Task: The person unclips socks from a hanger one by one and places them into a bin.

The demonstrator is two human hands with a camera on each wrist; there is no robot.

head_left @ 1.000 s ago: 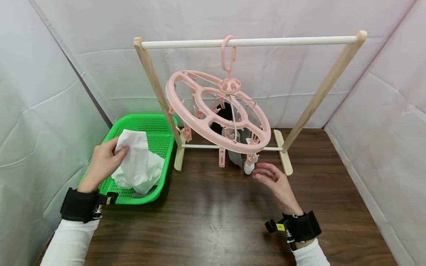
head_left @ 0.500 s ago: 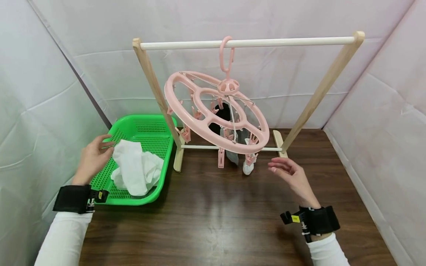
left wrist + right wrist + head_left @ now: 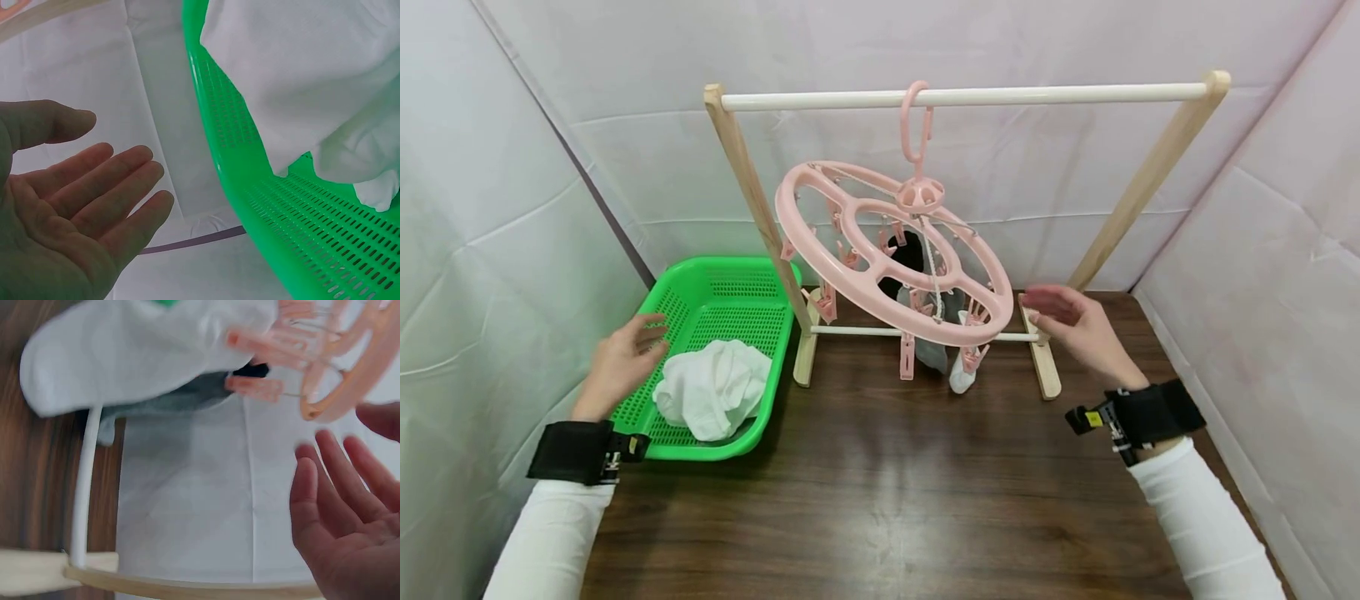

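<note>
My left hand (image 3: 625,362) is held over the left rim of the green basket (image 3: 721,453), fingers relaxed and holding nothing. A crumpled white cloth (image 3: 713,387) lies in the basket to its right. My right hand (image 3: 1078,333), also with nothing in it, is raised to the right of the pink clip hanger (image 3: 880,307), by the stand's right leg. In the right wrist view its loosely bent fingers point towards the hanger's ring. From the hanger's clips hang a white sock (image 3: 112,369), a grey sock (image 3: 930,357) and a black item (image 3: 907,250), partly hidden by the ring.
The hanger hooks over a white rail (image 3: 1045,96) between wooden posts (image 3: 745,175). Wooden feet (image 3: 805,358) and a low white crossbar (image 3: 850,331) stand on the dark wooden table (image 3: 880,500). White fabric walls (image 3: 1262,333) enclose the back and sides.
My left hand has let go of a white cloth, which dropped onto the pile in the basket. My right hand has moved away from the white sock, to the right and up.
</note>
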